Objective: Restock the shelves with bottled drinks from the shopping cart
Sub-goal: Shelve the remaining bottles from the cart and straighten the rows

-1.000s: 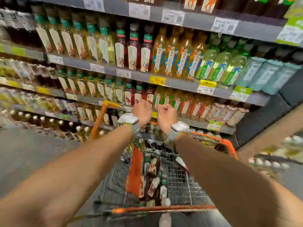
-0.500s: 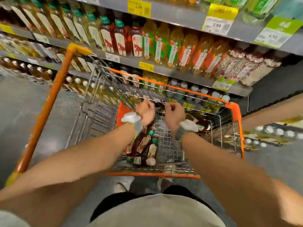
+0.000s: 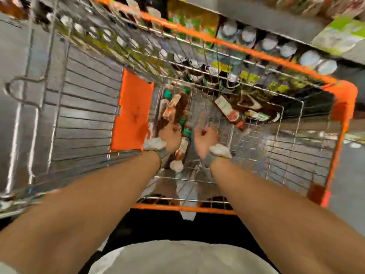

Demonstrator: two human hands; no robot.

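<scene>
the bottled drinks (image 3: 176, 107) lie on their sides on the wire bottom of the shopping cart (image 3: 217, 43). they are dark bottles with pale labels and green caps, clustered beside the orange panel (image 3: 132, 111). a second heap (image 3: 235, 110) lies toward the far right corner. the person's left hand (image 3: 171, 135) is down inside the basket, over the near end of the first cluster and seemingly touching a bottle. blur hides whether its fingers close round it. the right hand (image 3: 205, 138) is just beside it over bare wire, fingers somewhat curled, and whether it holds anything cannot be told. each wrist carries a white band (image 3: 155, 144). the cart's orange rim frames the basket, its near bar just ahead of the person's pale shirt (image 3: 183, 258). beyond the far rim, white-capped bottles (image 3: 268, 43) stand beneath a grey shelf edge (image 3: 266, 16), with a green price tag (image 3: 339, 34) to the right.
</scene>
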